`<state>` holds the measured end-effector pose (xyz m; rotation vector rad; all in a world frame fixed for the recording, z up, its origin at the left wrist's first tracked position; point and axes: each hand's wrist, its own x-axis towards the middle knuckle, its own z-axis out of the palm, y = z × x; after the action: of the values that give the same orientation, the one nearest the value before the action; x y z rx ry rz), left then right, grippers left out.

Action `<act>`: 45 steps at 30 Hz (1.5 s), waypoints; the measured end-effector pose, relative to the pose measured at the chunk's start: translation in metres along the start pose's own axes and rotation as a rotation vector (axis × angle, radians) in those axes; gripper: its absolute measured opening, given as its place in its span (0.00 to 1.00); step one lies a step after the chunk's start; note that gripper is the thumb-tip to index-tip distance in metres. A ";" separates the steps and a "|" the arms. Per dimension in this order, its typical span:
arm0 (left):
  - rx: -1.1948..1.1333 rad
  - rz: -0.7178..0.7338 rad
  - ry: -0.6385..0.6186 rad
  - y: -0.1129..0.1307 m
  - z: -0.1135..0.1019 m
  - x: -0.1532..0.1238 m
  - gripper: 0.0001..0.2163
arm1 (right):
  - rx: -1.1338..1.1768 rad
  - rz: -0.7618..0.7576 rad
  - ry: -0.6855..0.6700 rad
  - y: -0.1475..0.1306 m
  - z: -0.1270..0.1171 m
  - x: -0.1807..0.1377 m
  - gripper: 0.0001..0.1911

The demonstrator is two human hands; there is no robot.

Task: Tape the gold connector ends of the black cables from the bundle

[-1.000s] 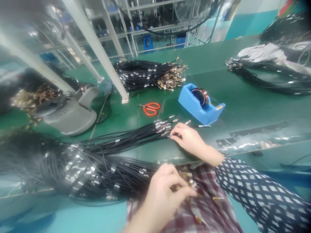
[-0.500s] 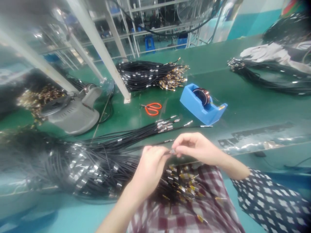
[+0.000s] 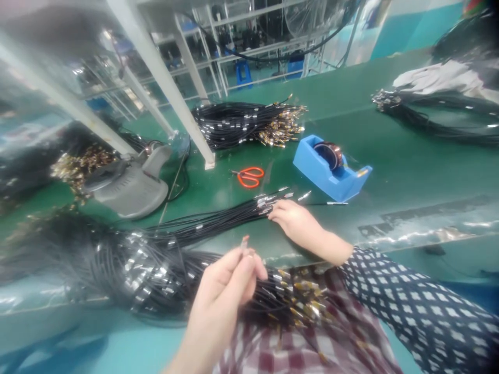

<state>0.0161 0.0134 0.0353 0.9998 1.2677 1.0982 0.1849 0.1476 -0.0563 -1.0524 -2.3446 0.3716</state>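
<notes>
My left hand (image 3: 230, 280) is closed in a pinch, and a small piece with a pale and reddish tip (image 3: 245, 241) sticks up from its fingertips; I cannot make out its kind. Beneath that hand lies a thick bundle of black cables (image 3: 167, 275) with silvery sleeves and gold-coloured ends, reaching over the lap. Farther forward, my right hand (image 3: 298, 223) is at the metal-tipped end of a thinner bundle of black cables (image 3: 222, 217). Its fingers are curled down and closed on cable there, the fingertips partly hidden.
Orange-handled scissors (image 3: 250, 177) lie beyond the thinner bundle. A blue tape dispenser (image 3: 323, 174) holds a brown roll to their right. Another cable bundle (image 3: 241, 123) lies by a white post (image 3: 171, 88). At left stands a grey device (image 3: 136, 192); a cable coil (image 3: 413, 119) lies far right.
My hands have come apart. The right hand has moved forward onto the cable ends. My left hand has turned upward, with the small piece in its fingertips.
</notes>
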 end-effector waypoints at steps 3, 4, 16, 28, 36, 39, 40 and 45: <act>-0.247 -0.211 -0.012 -0.002 0.001 0.002 0.16 | 0.053 0.026 0.038 -0.012 -0.011 0.001 0.07; -0.300 -0.249 -0.011 -0.004 0.001 0.005 0.14 | 0.117 0.042 0.043 -0.019 -0.017 0.000 0.06; -0.400 -0.303 -0.185 -0.023 -0.011 0.024 0.11 | 1.084 0.509 -0.243 -0.072 -0.031 0.005 0.11; -0.319 -0.249 0.002 -0.027 -0.006 0.029 0.09 | 1.041 0.544 -0.135 -0.075 -0.033 0.005 0.10; -0.472 -0.227 0.078 -0.027 -0.009 0.031 0.08 | 0.965 0.486 -0.188 -0.076 -0.035 0.005 0.08; -0.435 -0.250 0.071 -0.026 -0.008 0.031 0.11 | 0.944 0.475 -0.206 -0.076 -0.039 0.004 0.08; -0.407 -0.252 0.065 -0.026 -0.008 0.031 0.12 | 0.932 0.474 -0.201 -0.076 -0.039 0.004 0.08; -0.212 -0.292 0.006 -0.027 -0.014 0.028 0.16 | 0.874 0.474 -0.141 -0.081 -0.033 0.002 0.07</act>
<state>0.0036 0.0348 0.0021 0.6308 1.2286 0.9832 0.1535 0.0964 0.0079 -1.1034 -1.6750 1.5127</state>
